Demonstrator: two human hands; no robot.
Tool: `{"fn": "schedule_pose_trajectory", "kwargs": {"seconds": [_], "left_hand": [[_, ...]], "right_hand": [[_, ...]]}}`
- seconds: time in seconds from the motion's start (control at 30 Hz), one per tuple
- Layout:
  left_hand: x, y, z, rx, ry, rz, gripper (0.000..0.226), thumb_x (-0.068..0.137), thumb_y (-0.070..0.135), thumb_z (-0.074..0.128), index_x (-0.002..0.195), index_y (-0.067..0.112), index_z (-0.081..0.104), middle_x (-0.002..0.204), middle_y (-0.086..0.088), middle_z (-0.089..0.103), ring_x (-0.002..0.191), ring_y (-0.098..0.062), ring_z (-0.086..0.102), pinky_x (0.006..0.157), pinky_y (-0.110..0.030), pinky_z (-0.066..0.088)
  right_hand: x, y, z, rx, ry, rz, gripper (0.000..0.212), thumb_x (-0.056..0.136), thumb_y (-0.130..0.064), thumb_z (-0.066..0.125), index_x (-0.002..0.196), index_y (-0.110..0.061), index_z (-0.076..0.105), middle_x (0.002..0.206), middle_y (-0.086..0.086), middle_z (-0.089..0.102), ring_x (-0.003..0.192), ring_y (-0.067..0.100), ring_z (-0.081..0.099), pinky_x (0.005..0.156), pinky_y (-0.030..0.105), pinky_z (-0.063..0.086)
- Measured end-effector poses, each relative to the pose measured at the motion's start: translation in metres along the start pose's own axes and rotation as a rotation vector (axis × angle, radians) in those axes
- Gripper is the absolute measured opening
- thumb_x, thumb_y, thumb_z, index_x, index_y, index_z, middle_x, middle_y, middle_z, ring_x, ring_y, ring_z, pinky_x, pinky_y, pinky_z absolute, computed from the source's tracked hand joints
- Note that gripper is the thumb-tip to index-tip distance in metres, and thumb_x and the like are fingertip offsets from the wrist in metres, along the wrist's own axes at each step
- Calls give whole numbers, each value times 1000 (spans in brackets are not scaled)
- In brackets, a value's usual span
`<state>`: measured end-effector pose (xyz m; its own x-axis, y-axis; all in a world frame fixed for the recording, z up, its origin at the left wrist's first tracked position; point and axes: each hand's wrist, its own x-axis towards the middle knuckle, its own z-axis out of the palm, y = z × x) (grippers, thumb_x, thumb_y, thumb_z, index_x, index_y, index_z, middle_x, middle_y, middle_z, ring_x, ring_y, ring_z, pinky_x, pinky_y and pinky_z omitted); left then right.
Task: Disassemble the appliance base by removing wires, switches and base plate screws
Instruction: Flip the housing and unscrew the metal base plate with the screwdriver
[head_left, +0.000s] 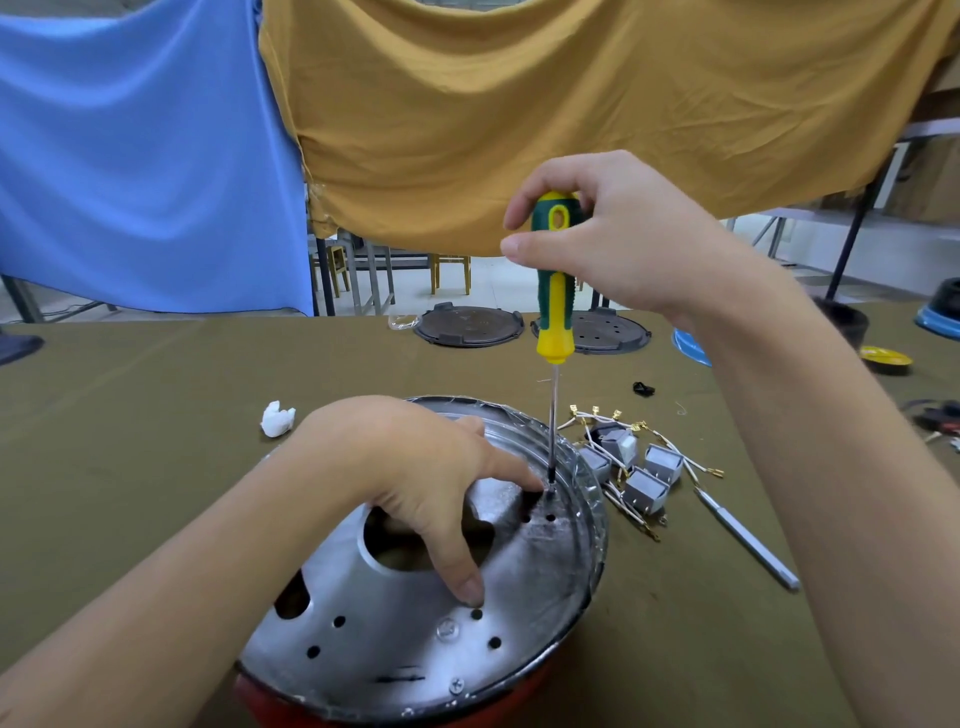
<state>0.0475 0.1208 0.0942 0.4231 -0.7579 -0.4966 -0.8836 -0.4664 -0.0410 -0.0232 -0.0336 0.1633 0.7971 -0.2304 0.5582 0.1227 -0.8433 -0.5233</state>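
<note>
Nearest the camera sits 1 seated screw (456, 686) at the near rim of the base plate (395, 613), the silver disc capping the red appliance base (524, 696). All places below are given relative to this plate.

My left hand (410, 467) rests on the plate's middle, fingers spread and fairly straight; 1 fingertip presses beside a small hole toward the near edge, while another reaches toward the far-right rim. It steadies the plate and grips nothing.

My right hand (613, 234) is well above the plate's far-right edge, fingers and thumb curled around the top of the green-and-yellow screwdriver (554, 291).

Key relation: the screwdriver's long axis stands nearly upright, tilted slightly, and its tip meets the plate at the far-right rim, directly below my right hand and just beside my left fingertip. The screw head under the tip is too dark to make out. I judge the coming move to be a turn about this vertical axis, with downward pressure kept in line with the shaft.

Right of the plate, on the olive cloth, lie the removed switches (644, 478) with their white wires (597, 415), touching 1 another in a loose pile.
</note>
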Motion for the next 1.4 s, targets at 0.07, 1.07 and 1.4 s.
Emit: {"fn": "schedule_pose_trajectory", "kwargs": {"seconds": [0.07, 1.07, 1.4], "left_hand": [[0, 0, 0, 4, 3, 4, 98, 64, 64, 81, 138, 70, 16, 121, 12, 27, 111, -20, 47, 86, -34, 47], [-1, 0, -1, -1, 11, 6, 97, 66, 63, 81, 139, 69, 17, 119, 11, 25, 111, -20, 44, 86, -34, 45], [-2, 1, -1, -7, 9, -1, 97, 66, 63, 80, 139, 68, 18, 124, 11, 29, 112, -20, 47, 87, -34, 47]], "right_hand": [[0, 0, -1, -6, 8, 10, 13, 87, -26, 72, 100, -30, 72, 78, -12, 45, 57, 4, 43, 53, 17, 35], [0, 0, 0, 34, 3, 3, 12, 87, -34, 74, 97, -27, 72, 67, -16, 43, 48, -2, 42, 48, 13, 32], [2, -1, -1, 51, 22, 97, 14, 83, -23, 62, 94, -25, 71, 71, -9, 55, 62, 10, 47, 58, 24, 40]]}}
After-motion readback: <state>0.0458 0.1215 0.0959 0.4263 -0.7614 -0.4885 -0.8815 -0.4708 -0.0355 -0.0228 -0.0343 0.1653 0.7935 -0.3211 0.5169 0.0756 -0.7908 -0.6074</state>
